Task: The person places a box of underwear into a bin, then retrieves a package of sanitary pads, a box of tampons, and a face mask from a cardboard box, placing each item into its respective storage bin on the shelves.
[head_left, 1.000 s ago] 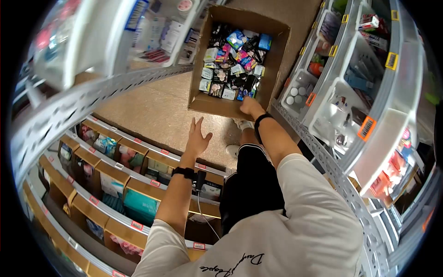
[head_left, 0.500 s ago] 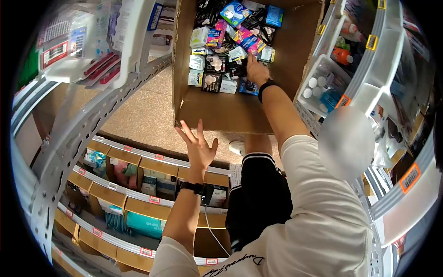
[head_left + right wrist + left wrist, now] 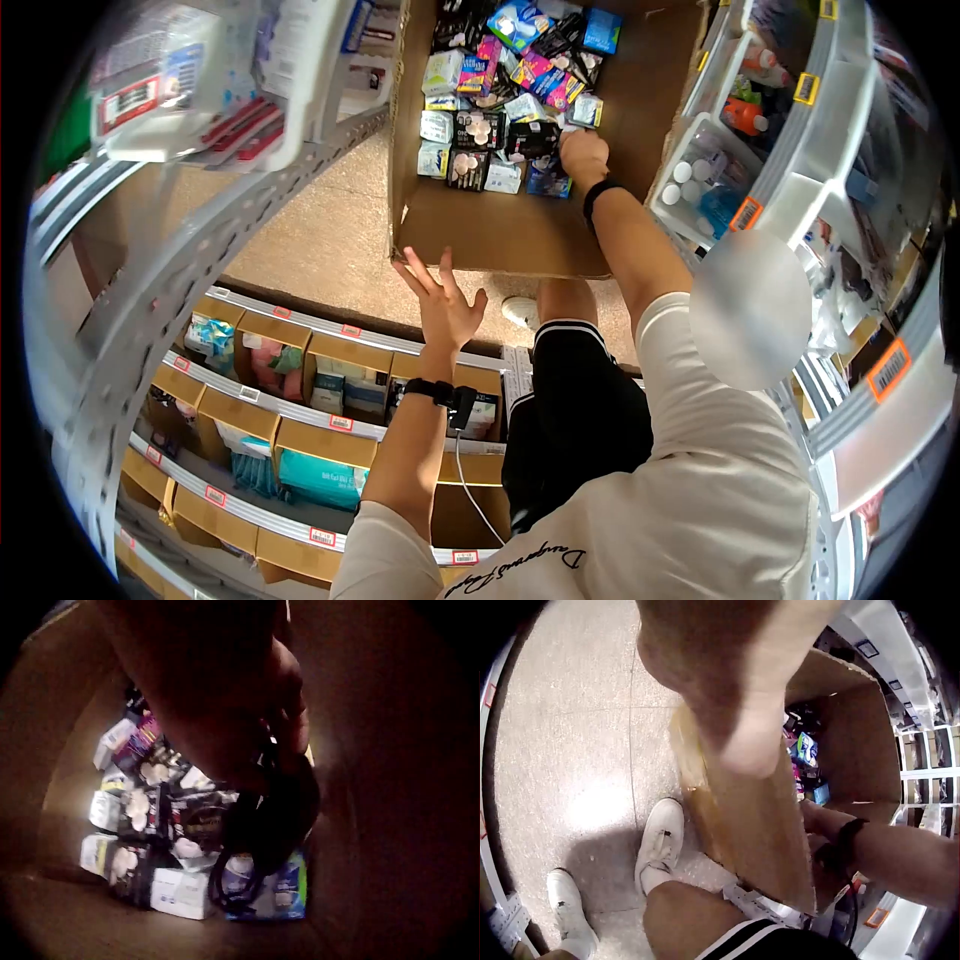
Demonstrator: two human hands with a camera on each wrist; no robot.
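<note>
Since half a second ago the cardboard box [image 3: 520,235] sits slightly farther toward 3 o'clock in the head view, and the right hand [image 3: 584,153] has drawn back from the middle of the packets toward the near wall, now lying at the pile's 5 o'clock corner. The left hand [image 3: 445,305] has shifted little; it hovers just outside the box's near wall with fingers spread and straight, holding nothing. The right hand's fingers are curled down among the small packets [image 3: 480,135], and the right wrist view shows them closed on a dark packet [image 3: 274,817], though shadow hides just how they grip. The box stands on the speckled floor [image 3: 320,235] at 12 o'clock, between metal shelving at 9 o'clock and white bins [image 3: 700,180] at 3 o'clock; bare floor lies open at its 9 o'clock side. Orange barcode labels [image 3: 746,213] mark the bins, too small to read.
</note>
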